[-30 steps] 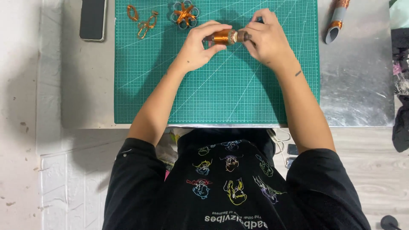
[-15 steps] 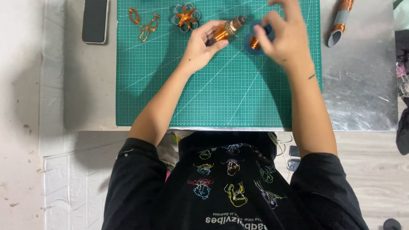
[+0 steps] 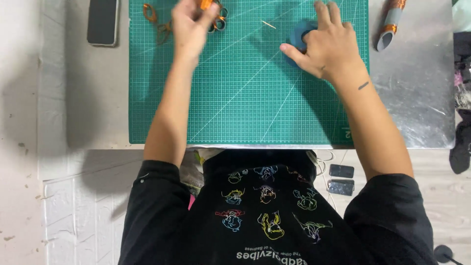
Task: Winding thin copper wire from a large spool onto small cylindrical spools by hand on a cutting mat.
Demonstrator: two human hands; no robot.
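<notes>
The round blue ring-shaped roll (image 3: 298, 38) lies flat on the green gridded cutting mat (image 3: 235, 98), toward the mat's far right part, and your right hand (image 3: 326, 46) rests directly on it, fingers spread over its top and thumb reaching along its near-left side. So the right hand is the nearer one by far; the roll sits under it, with no clear long axis since it is round. Your left hand (image 3: 190, 24) is well apart, at the mat's far left part, clenched around a small orange wire-wrapped piece (image 3: 205, 4) just beside the orange wire flower (image 3: 219, 19). A thin gold wire offcut (image 3: 268, 24) lies between the two hands.
</notes>
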